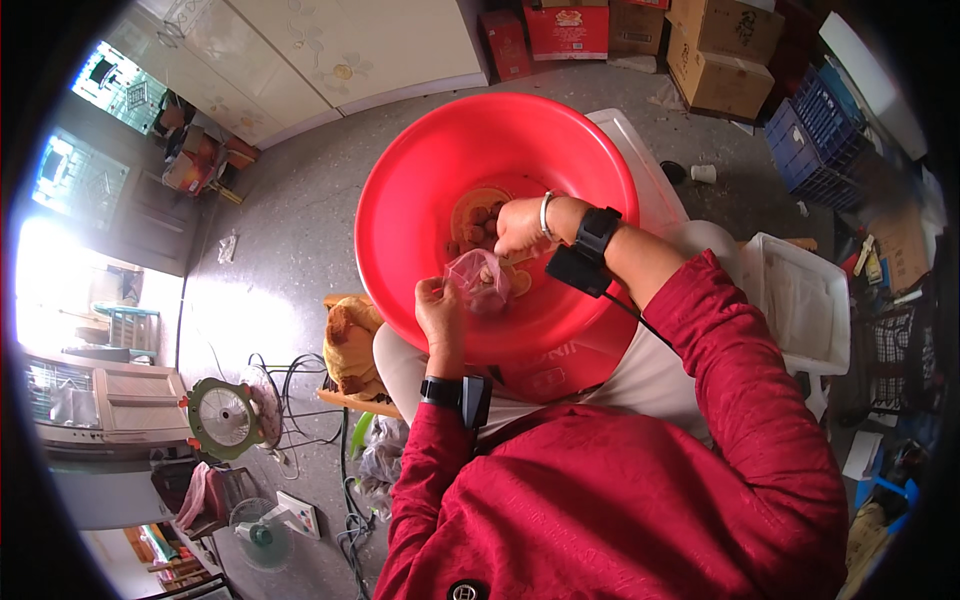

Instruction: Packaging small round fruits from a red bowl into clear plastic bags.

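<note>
A large red plastic basin (405, 195) rests before me over my lap. Inside it, a shallow tan dish (459, 214) holds several brown round lumps (476, 225). My left hand (439, 304) pinches the rim of a thin pink translucent bag (480, 281), which has something pale and round at its mouth. Just above and right of the bag, my right hand (517, 229) is curled with its fingers closed; its fingertips are partly hidden, so what it holds is unclear. Beside the bag, a small yellowish round item (519, 281) lies in the basin.
A translucent plastic lid or box (645, 172) lies under the basin's right side. Right of my leg stands a white plastic tub (840, 315). A wooden stool (390, 409) with a yellow cloth (356, 345) is at left, near cables and a green-rimmed fan (225, 418). Cardboard boxes (720, 75) stand behind.
</note>
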### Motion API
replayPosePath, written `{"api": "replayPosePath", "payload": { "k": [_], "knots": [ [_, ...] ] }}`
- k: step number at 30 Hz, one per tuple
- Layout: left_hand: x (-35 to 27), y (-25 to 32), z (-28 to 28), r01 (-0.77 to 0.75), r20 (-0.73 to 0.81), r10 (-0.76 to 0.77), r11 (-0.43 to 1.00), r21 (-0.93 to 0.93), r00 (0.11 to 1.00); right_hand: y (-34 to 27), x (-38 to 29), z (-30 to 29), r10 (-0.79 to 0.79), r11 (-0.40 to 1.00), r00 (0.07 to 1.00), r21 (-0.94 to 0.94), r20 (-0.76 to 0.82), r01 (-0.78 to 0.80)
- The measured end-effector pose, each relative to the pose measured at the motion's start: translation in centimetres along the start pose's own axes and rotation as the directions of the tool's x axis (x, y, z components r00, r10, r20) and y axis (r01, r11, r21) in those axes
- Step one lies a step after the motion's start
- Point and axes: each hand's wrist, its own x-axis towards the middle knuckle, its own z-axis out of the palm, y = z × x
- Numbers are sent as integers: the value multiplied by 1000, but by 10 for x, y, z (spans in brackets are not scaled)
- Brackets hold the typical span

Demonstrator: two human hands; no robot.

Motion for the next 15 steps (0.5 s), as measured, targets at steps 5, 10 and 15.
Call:
{"api": "replayPosePath", "payload": {
  "k": [5, 10, 15],
  "knots": [
    [-4, 6, 0, -57, -28, 57, 998, 4, 998, 19, 2, -8, 184, 962, 900, -116, -395, -248],
    [3, -18, -4, -79, -69, 82, 996, 49, 994, 26, 30, 11, 67, 959, 960, -247, -272, -137],
    [-3, -8, 2, -137, -60, 138, 990, 19, 989, 21, 39, 26, 3, 964, 968, -258, -251, -70]
  ]
}}
